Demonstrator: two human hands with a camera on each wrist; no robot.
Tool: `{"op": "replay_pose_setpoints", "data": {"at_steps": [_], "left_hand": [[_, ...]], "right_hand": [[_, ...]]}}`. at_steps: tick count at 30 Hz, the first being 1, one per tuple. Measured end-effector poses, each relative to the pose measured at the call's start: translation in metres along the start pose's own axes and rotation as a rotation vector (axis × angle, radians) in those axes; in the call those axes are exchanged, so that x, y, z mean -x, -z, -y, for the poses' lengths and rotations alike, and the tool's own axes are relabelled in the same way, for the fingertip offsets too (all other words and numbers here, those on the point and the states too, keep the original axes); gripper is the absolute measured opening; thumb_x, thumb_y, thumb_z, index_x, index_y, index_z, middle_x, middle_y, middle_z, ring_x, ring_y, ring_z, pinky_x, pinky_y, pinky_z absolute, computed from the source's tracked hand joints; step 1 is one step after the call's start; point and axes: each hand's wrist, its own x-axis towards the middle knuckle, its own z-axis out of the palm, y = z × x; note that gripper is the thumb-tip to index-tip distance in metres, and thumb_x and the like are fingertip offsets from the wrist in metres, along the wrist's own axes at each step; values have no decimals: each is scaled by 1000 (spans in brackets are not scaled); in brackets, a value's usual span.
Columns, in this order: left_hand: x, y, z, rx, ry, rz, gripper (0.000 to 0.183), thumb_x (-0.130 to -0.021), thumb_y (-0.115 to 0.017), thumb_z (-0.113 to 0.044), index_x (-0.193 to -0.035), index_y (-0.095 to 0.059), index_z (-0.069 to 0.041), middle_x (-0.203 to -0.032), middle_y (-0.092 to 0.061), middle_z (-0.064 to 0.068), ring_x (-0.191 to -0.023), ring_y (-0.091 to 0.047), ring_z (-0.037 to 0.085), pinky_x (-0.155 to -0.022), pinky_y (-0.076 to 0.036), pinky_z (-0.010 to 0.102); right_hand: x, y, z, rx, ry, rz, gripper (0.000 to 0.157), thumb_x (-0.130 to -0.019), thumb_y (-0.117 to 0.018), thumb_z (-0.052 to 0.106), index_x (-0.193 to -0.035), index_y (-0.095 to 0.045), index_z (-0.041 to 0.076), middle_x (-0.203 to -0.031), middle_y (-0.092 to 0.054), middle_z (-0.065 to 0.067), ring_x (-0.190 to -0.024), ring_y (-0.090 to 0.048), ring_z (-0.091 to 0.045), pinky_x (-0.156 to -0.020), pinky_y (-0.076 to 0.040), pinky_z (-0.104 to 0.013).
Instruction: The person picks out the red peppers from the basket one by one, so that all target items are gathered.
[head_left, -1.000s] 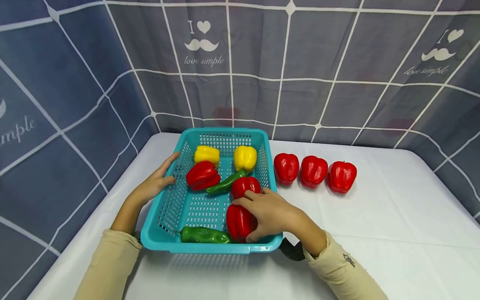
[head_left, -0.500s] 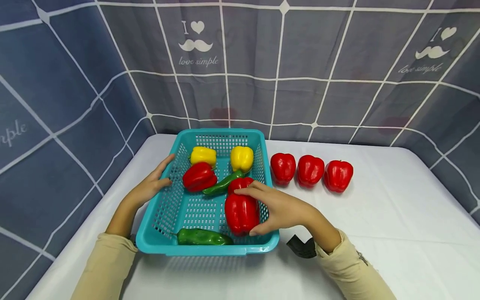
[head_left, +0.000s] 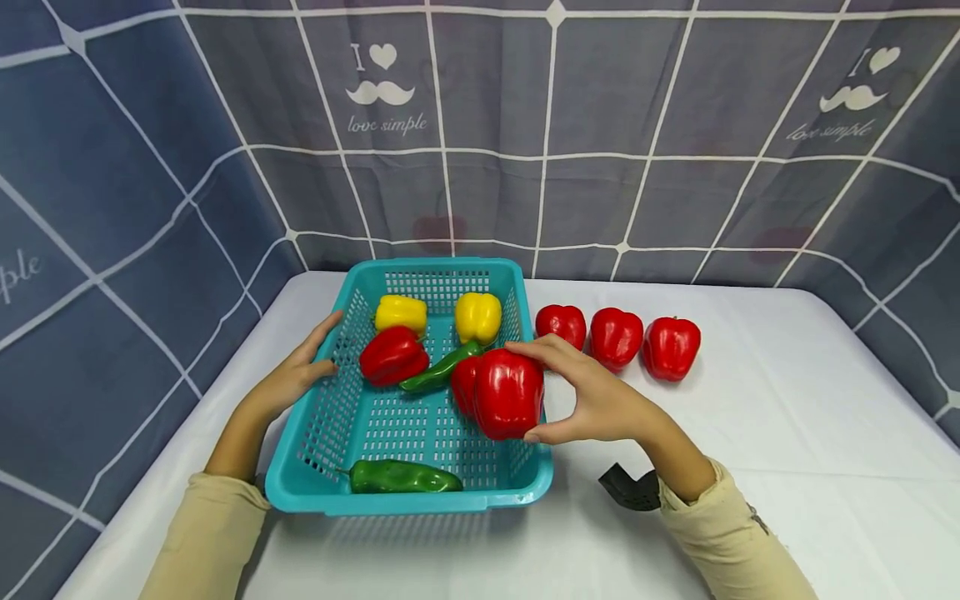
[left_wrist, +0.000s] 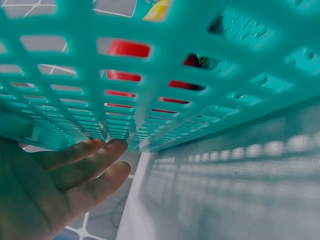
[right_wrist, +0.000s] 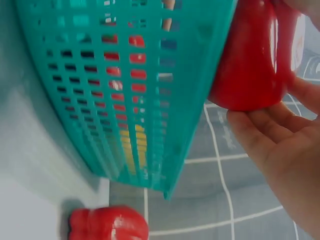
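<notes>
Red pepper (head_left: 512,396), pinched in right hand (head_left: 600,402); probably light, firm, slick, best held across its widest part; left hand (head_left: 294,375) spread beside basket (head_left: 405,503).

Basket floor (head_left: 393,427) leaves passage between front green pepper (head_left: 407,477) and left red pepper (head_left: 393,357); three red peppers (head_left: 617,338) obstruct right of basket (head_left: 405,502).

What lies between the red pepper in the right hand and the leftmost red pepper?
The head view shows a green pepper and a partly hidden red pepper between the held pepper and the leftmost one.
</notes>
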Motion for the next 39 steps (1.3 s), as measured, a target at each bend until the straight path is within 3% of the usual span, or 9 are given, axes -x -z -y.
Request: {"op": "replay_pose_setpoints", "data": {"at_steps": [8,14,18,24,31,35,39], "left_hand": [[1,1,0,8,2,9,78,-83,-38,-2,-148,4,-13,-152,5,18,-123,-27,43,-77,-46,24],[0,1,0,3,3,10,79,-82,-38,-1,-148,4,-13,-152,5,18,-121,-29,44,-79,-47,30],[0,0,0,-2,2,7,79,-82,-38,-1,-148,4,-14,-152,4,18,-120,-30,43,-79,-47,34],[-1,-1,0,-1,3,9,79,-82,-38,-2,-148,4,-13,-152,5,18,-122,-27,43,-79,-46,27],[-1,0,0,5,1,13,79,-83,-38,-1,-147,5,-13,-152,5,18,-123,-27,43,-77,-46,21],[0,1,0,-1,-2,10,79,-83,-38,-1,-148,4,-14,-152,4,18,-122,-28,44,-78,-46,24],[1,0,0,-11,-2,11,79,-83,-38,-1,-148,4,-14,-152,5,18,-124,-27,43,-79,-46,25]], "right_hand": [[14,16,-8,29,-24,-89,87,-61,-82,21,-136,-40,18,-125,-46,-1,-115,-44,-15,-81,-51,-34],[24,23,-18,86,-61,-127,87,-60,-83,19,-136,-41,18,-123,-47,0,-114,-42,-15,-80,-51,-34],[30,26,-24,64,-87,-146,87,-60,-83,17,-136,-41,17,-122,-47,0,-114,-43,-15,-82,-50,-29],[38,30,-33,47,-121,-173,87,-60,-82,15,-136,-41,16,-124,-47,-1,-114,-44,-16,-80,-50,-29],[42,30,-48,47,-201,-152,86,-62,-82,19,-137,-40,18,-125,-45,-2,-114,-43,-18,-81,-51,-37],[41,25,-58,92,-269,-101,85,-62,-81,27,-137,-40,23,-126,-45,-3,-116,-41,-22,-81,-49,-45],[40,18,-65,102,-317,-44,86,-62,-81,33,-136,-40,25,-126,-44,-4,-118,-41,-25,-82,-50,-45]]}}
